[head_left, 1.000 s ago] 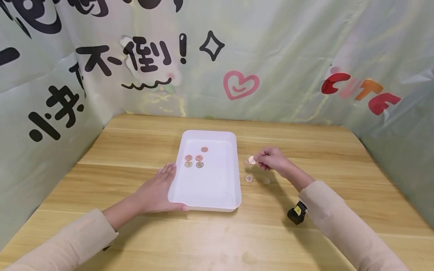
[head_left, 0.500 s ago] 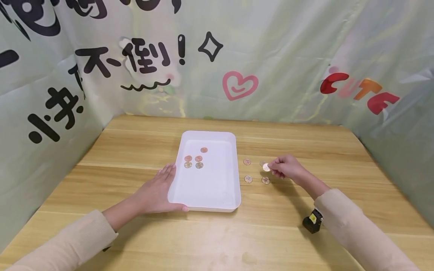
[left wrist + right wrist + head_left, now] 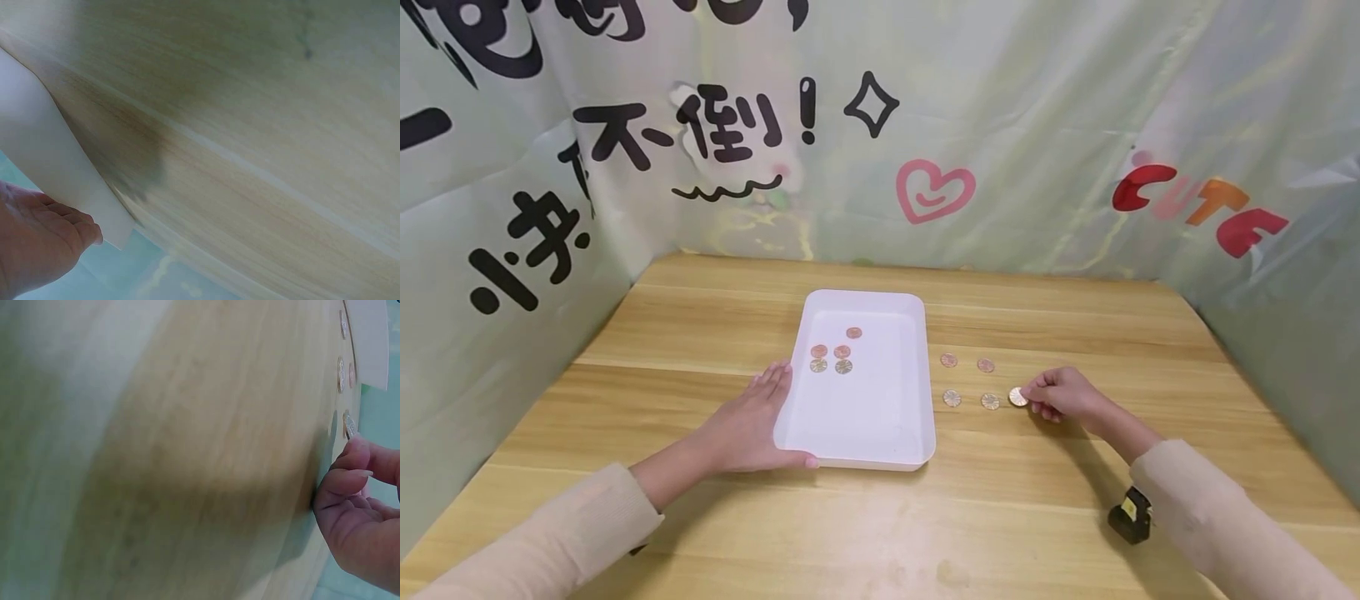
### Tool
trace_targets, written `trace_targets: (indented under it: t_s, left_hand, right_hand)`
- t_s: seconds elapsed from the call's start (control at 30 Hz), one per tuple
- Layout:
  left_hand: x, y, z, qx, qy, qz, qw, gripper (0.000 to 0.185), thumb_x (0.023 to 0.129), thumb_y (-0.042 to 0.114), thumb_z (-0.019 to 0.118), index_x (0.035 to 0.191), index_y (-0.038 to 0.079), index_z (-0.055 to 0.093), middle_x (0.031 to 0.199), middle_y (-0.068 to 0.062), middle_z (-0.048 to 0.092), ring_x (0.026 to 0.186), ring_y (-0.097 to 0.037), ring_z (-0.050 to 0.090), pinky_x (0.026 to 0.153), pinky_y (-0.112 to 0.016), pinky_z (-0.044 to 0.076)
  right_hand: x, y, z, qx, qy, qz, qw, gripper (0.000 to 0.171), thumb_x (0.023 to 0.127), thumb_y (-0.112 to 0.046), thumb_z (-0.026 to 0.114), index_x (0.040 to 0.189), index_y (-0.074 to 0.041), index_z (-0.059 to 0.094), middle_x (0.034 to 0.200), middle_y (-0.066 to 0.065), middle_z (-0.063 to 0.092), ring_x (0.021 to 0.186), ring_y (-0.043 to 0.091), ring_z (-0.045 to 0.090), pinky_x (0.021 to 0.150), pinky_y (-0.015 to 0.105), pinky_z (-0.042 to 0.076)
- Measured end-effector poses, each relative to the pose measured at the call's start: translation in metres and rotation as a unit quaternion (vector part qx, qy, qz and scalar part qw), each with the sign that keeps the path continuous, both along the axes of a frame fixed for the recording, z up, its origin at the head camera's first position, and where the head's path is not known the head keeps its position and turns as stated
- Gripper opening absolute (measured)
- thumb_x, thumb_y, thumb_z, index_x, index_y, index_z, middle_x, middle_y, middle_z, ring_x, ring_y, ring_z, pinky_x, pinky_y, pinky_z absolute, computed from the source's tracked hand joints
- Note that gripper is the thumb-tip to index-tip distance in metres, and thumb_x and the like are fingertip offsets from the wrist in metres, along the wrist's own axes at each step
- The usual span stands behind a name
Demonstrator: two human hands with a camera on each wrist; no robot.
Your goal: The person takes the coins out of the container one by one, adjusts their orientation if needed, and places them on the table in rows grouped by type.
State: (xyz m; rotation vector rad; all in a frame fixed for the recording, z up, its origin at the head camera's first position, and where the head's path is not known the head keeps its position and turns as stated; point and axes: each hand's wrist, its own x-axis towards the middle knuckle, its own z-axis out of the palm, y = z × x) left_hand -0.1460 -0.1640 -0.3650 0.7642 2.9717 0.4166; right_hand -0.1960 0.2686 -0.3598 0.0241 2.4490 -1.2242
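My right hand (image 3: pixel 1063 394) pinches a gold-coloured coin (image 3: pixel 1018 397) by its right edge, right of the coins on the table. In the right wrist view, thumb and fingertips hold this coin (image 3: pixel 350 427) tilted. Two copper-coloured coins (image 3: pixel 986 365) lie in a back row on the table, and two gold-coloured coins (image 3: pixel 990 402) in a front row. My left hand (image 3: pixel 748 425) lies against the left side of a white tray (image 3: pixel 880 450), fingers straight, its thumb along the near edge. Copper-coloured coins (image 3: pixel 842 352) and gold-coloured coins (image 3: pixel 818 365) lie inside the tray.
The wooden table (image 3: pixel 880 533) carries all of this. A printed curtain (image 3: pixel 1037 125) hangs round its back and sides. A small black device (image 3: pixel 1131 515) is attached at the right wrist.
My right hand, still pinching the gold-coloured coin, has moved right and toward the front. More of the coins on the table show now. My left hand stays at the tray.
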Motion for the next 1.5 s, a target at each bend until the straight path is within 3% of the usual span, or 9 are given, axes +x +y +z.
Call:
trace_targets:
  t_s: [0.2,0.57,0.93,1.27,1.5]
  left_hand:
    - [0.0,0.001,0.001,0.0,0.0,-0.001,1.0,0.122,0.065,0.076,0.059,0.142,-0.012,0.022,0.15,-0.026,0.02,0.141,-0.037,0.02,0.114,-0.047,0.024]
    - [-0.001,0.001,-0.001,0.0,0.002,-0.003,1.0,0.121,0.066,0.074,0.06,0.141,-0.014,0.022,0.149,-0.028,0.022,0.14,-0.038,0.022,0.114,-0.048,0.026]
    - [-0.001,0.001,0.0,-0.004,0.005,-0.002,1.0,0.122,0.065,0.075,0.06,0.141,-0.013,0.023,0.149,-0.028,0.022,0.14,-0.038,0.022,0.114,-0.047,0.025]
    - [-0.001,0.0,0.0,-0.005,-0.002,0.001,1.0,0.122,0.065,0.075,0.06,0.141,-0.012,0.022,0.15,-0.026,0.02,0.141,-0.037,0.021,0.114,-0.046,0.025]
    - [-0.001,0.001,0.001,-0.008,-0.001,0.0,1.0,0.122,0.065,0.076,0.059,0.141,-0.012,0.023,0.15,-0.026,0.021,0.141,-0.037,0.021,0.114,-0.047,0.025]
  right_hand:
    - [0.004,0.005,-0.001,0.029,0.015,0.021,0.999,0.017,0.091,-0.012,0.055,0.086,0.004,0.06,0.062,-0.003,0.052,0.05,0.005,0.044,0.044,0.017,0.038]
    - [0.005,0.01,-0.002,0.069,0.019,0.011,0.997,0.016,0.09,-0.011,0.057,0.077,-0.002,0.056,0.059,-0.003,0.053,0.048,0.006,0.043,0.043,0.018,0.038]
    - [0.004,0.007,0.008,0.089,0.037,0.029,0.995,0.017,0.09,-0.008,0.055,0.075,-0.001,0.053,0.058,-0.002,0.053,0.051,0.008,0.044,0.044,0.02,0.039]
    - [-0.009,-0.019,0.023,0.031,0.134,0.02,0.99,0.019,0.094,-0.012,0.052,0.091,0.006,0.052,0.065,0.003,0.053,0.051,0.006,0.042,0.046,0.022,0.039]
    - [-0.02,-0.054,0.035,-0.031,0.169,0.014,0.985,0.021,0.094,-0.01,0.053,0.096,0.011,0.052,0.064,0.005,0.053,0.052,0.007,0.045,0.046,0.02,0.04]
